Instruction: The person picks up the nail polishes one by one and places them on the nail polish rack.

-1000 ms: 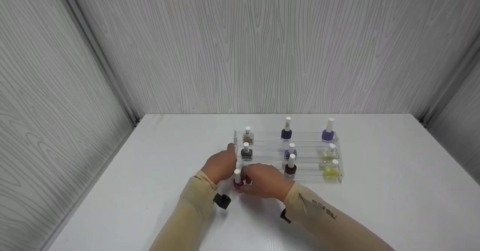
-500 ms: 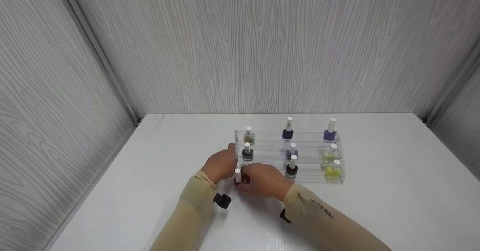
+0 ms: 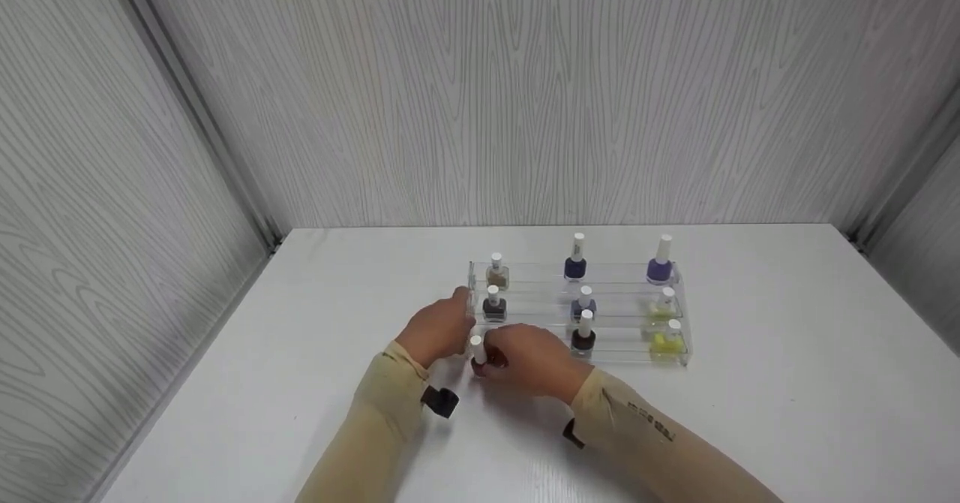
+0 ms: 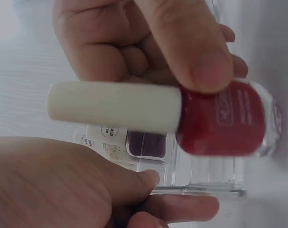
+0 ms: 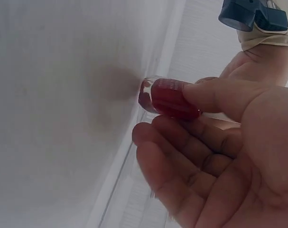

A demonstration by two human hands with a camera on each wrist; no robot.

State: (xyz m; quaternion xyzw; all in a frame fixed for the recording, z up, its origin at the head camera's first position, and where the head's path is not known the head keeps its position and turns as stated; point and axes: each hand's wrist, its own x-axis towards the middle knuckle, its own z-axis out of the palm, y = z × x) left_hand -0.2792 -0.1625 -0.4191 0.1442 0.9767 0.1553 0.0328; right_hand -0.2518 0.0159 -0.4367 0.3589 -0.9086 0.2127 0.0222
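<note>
My right hand (image 3: 536, 360) pinches a red nail polish bottle (image 4: 224, 123) between thumb and fingers, at the front left corner of a clear stepped rack (image 3: 534, 309). The bottle's long white cap (image 3: 477, 347) leans slightly left in the head view. Close up in the right wrist view, the thumb lies on the red glass and the cap is hidden. My left hand (image 3: 439, 330) is at the rack's left end, its thumb and fingers on either side of the clear end panel (image 4: 196, 190) in the left wrist view.
Several nail polish bottles stand on the rack's tiers: beige (image 3: 497, 275), dark grey (image 3: 494, 308), navy (image 3: 575, 268), purple (image 3: 659, 271), blue-grey (image 3: 583, 308), dark brown (image 3: 583, 340) and yellow (image 3: 667, 344). A white table (image 3: 360, 278) lies beneath, with grey wood-grain panels (image 3: 480, 97) behind and beside it.
The red bottle has shifted slightly toward the rack and now leans, with more of its body behind my right hand. My left hand stays at the rack's end.
</note>
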